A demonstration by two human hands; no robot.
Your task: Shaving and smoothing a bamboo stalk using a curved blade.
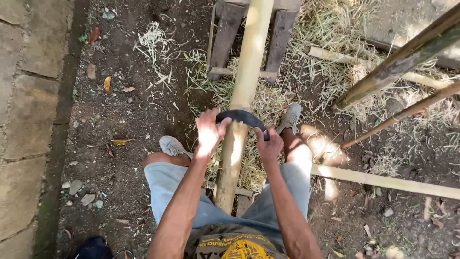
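Both hands (pixel 238 136) grip curved blade (pixel 241 116) across bamboo pole (pixel 242 96).

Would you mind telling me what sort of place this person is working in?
Probably an outdoor yard used for bamboo working. A long bamboo pole rests on a wooden trestle, pale shavings cover the bare dirt ground, and both hands grip a curved dark blade across the pole.

Two hands, left (pixel 208 132) and right (pixel 269 146), grip one dark curved blade (pixel 239 116). One pale bamboo pole (pixel 244 86) lies under it, with four more poles off to the right. Two grey shoes, left (pixel 171 145) and right (pixel 290 116).
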